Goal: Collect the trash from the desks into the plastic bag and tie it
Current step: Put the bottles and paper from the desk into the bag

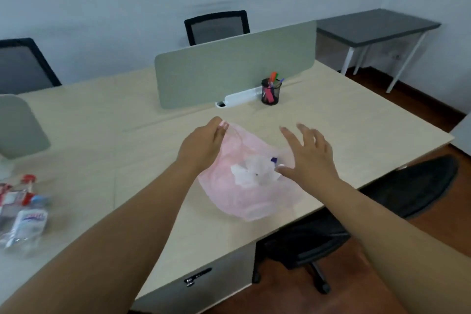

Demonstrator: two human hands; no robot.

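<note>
The left hand (204, 145) is pinching the plastic bag (244, 186) rim at its far-left corner; the right hand (309, 158), fingers spread, is hovering beside its right edge.

plastic bag (244, 186): translucent pale pink, with crumpled white paper (251, 172) and a small dark blue-purple piece (274, 160) showing through. desk (127, 120): light beige wood grain. divider panel (234, 64): muted grey-green. pen holder (271, 92): black mesh (contents orange, green, pink, blue). socket strip (239, 97): white. bottles (24, 214): clear, with red caps, one light blue cap and red-and-white labels; blurred. chairs (216, 27): black frames, grey mesh. side table (377, 25): dark grey top, white legs. floor (433, 232): reddish brown.
</note>
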